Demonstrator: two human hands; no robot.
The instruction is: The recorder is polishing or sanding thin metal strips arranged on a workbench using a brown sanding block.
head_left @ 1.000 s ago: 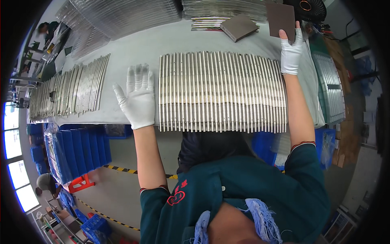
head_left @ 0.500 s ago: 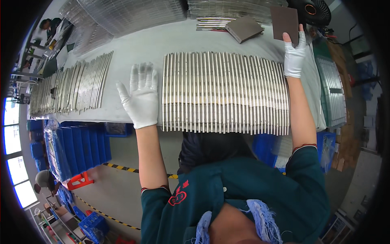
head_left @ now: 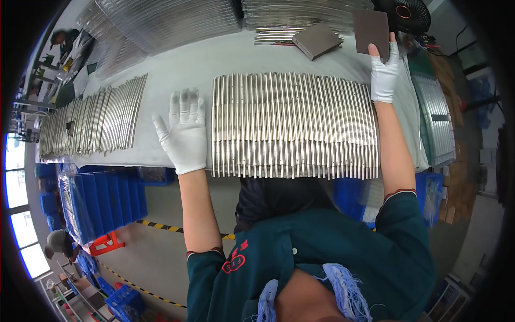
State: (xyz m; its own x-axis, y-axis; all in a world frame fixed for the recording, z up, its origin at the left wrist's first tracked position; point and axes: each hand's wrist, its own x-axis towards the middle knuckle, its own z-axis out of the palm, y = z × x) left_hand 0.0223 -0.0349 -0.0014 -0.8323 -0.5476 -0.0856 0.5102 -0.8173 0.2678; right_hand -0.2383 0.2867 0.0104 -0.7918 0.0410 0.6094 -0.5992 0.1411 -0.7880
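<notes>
A wide row of slim silvery metal rods (head_left: 295, 126) lies side by side in front of me on the pale-covered table. Left of the row, my left hand (head_left: 185, 134), in a white glove with greyed fingertips, rests with its palm up and fingers spread, holding nothing. Past the row's far right corner, my right hand (head_left: 384, 78) grips a flat brown rectangular pad (head_left: 370, 33) by its near edge. The thumb and a finger of that white glove are bare at the tips. A thicker brown block (head_left: 317, 42) sits on the table left of the pad.
Another batch of metal rods (head_left: 102, 121) lies at the table's left. Clear plastic trays (head_left: 171, 24) are stacked along the back. A black fan (head_left: 405, 13) stands at the back right. Blue crates (head_left: 110, 190) are below the left edge. Other people appear at the far left.
The view has shifted slightly. Both hands keep nearly the same pose, the left open beside the rods and the right on the brown pad.
</notes>
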